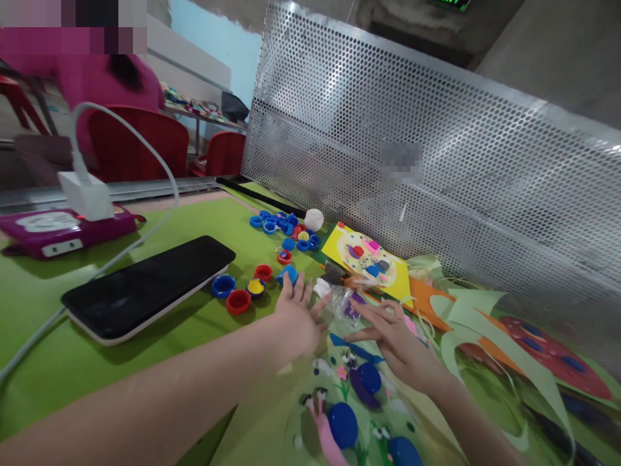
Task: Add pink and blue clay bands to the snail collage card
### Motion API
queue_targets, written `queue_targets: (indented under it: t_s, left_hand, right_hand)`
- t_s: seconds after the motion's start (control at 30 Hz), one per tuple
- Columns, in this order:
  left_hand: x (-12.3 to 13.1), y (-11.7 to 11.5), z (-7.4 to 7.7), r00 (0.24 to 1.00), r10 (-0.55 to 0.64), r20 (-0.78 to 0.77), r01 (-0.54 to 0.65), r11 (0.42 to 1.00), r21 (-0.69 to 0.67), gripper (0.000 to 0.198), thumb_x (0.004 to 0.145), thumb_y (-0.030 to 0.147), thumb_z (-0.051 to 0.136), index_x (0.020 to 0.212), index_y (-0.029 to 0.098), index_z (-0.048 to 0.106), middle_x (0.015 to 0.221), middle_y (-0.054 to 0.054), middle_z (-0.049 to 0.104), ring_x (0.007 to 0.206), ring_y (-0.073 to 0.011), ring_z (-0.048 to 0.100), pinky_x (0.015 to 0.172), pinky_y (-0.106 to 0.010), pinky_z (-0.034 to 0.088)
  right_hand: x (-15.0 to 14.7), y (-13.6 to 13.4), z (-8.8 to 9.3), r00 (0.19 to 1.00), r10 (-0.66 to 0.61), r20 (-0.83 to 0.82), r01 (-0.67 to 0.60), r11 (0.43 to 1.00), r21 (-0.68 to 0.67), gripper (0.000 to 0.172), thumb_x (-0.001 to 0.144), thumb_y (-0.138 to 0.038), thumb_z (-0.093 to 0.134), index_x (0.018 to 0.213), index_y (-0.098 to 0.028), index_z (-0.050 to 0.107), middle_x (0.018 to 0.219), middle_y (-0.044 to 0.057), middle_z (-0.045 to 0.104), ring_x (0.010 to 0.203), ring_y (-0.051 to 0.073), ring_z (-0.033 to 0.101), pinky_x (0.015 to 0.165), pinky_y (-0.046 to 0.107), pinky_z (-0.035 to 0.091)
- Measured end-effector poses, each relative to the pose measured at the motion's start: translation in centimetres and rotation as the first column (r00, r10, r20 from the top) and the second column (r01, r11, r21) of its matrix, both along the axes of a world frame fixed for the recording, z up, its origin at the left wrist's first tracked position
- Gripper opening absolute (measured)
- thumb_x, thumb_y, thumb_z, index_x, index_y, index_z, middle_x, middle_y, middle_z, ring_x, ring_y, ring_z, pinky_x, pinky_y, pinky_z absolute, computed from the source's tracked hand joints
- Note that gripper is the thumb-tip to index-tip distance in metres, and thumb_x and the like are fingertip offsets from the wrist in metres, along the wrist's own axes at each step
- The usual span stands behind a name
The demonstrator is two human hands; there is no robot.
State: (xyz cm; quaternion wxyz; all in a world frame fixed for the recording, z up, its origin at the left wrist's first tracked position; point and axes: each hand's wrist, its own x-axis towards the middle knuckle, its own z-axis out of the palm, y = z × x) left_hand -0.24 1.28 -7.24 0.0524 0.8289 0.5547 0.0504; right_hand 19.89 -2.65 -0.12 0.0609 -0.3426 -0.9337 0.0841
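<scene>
My left hand [298, 317] is open, fingers spread low over the green tabletop, with the fingertips at a blue lump [288, 274]. My right hand [395, 336] is open too, index finger and thumb apart. Its index fingertip is at a purple lump [358, 305] beside crinkled clear plastic [343, 301]; contact is hard to tell. Just in front of both hands lies a pale green picture [310, 414] with snails, blue caps as shells [342, 425] and a pink flower [342, 372]. A blue strip [356, 348] is at its upper edge.
Bottle caps [238, 301] and a phone [150, 285] lie left. A white cable runs from a charger [87, 195] on a purple power strip [68, 230]. Behind are a yellow card [402, 272] and perforated metal panel [436, 155]; paper scraps [480, 314] lie right. A person sits far left.
</scene>
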Motion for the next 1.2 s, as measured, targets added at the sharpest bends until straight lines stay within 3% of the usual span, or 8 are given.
queue_targets:
  t_s: [0.2,0.37,0.67,0.8,1.0,1.2]
  left_hand:
    - [-0.1,-0.4,0.8,1.000,-0.009,-0.018,0.009,1.000,-0.024,0.058,0.081,0.050,0.042,0.135,0.036,0.031,0.147,-0.006,0.028,0.136,-0.0366,0.008,0.102,-0.067,-0.004]
    - [-0.2,-0.5,1.3,1.000,-0.007,-0.026,0.006,0.999,-0.032,0.058,0.081,0.051,0.042,0.136,0.035,0.031,0.146,-0.006,0.030,0.136,-0.0362,0.009,0.102,-0.066,-0.002]
    - [-0.2,0.2,-0.4,1.000,-0.011,-0.007,0.011,1.000,0.009,0.060,0.079,0.048,0.047,0.135,0.037,0.030,0.147,-0.005,0.028,0.136,-0.0379,0.007,0.101,-0.067,-0.008]
    - [-0.1,0.1,-0.1,1.000,-0.010,-0.015,0.010,1.000,-0.009,0.059,0.079,0.047,0.047,0.135,0.036,0.032,0.146,-0.006,0.029,0.136,-0.0379,0.007,0.100,-0.068,-0.009]
    - [-0.4,-0.8,1.4,0.999,-0.012,-0.032,0.011,0.999,-0.032,0.056,0.082,0.045,0.043,0.135,0.034,0.031,0.146,-0.006,0.028,0.136,-0.0358,0.007,0.102,-0.066,-0.005]
    - [-0.4,-0.9,1.6,0.997,-0.016,-0.081,0.012,0.998,-0.057,0.058,0.084,0.049,0.037,0.138,0.033,0.023,0.149,-0.007,0.021,0.137,-0.0355,0.002,0.101,-0.066,-0.007]
  right_hand:
    - [-1.1,-0.4,-0.5,0.998,-0.007,0.061,0.010,0.999,-0.051,0.079,0.068,0.000,0.031,0.143,-0.018,0.015,0.116,0.007,0.063,0.126,0.022,0.036,0.100,0.050,0.025]
    - [-0.9,-0.3,-0.1,0.999,0.005,0.035,-0.002,0.997,-0.082,0.077,0.069,-0.003,0.032,0.143,-0.018,0.016,0.109,0.006,0.067,0.123,0.024,0.040,0.098,0.051,0.025]
    - [-0.2,-0.3,-0.2,0.996,0.001,-0.092,-0.006,0.998,-0.055,0.067,0.081,-0.005,0.030,0.143,-0.023,0.009,0.107,0.004,0.068,0.118,0.022,0.046,0.100,0.050,0.024]
    - [-0.2,-0.4,-0.4,0.996,0.022,-0.084,-0.028,0.997,-0.076,0.065,0.083,-0.006,0.029,0.143,-0.024,0.010,0.108,0.005,0.068,0.118,0.023,0.046,0.099,0.049,0.026]
    - [-0.2,-0.3,-0.1,0.997,0.046,-0.064,-0.052,0.994,-0.095,0.070,0.077,-0.004,0.031,0.143,-0.021,0.013,0.105,0.004,0.069,0.125,0.023,0.039,0.100,0.050,0.024]
    - [-0.4,-0.3,-0.2,0.999,0.046,0.018,-0.044,0.994,-0.100,0.078,0.067,-0.002,0.033,0.142,-0.017,0.018,0.115,0.007,0.064,0.130,0.022,0.031,0.100,0.051,0.022]
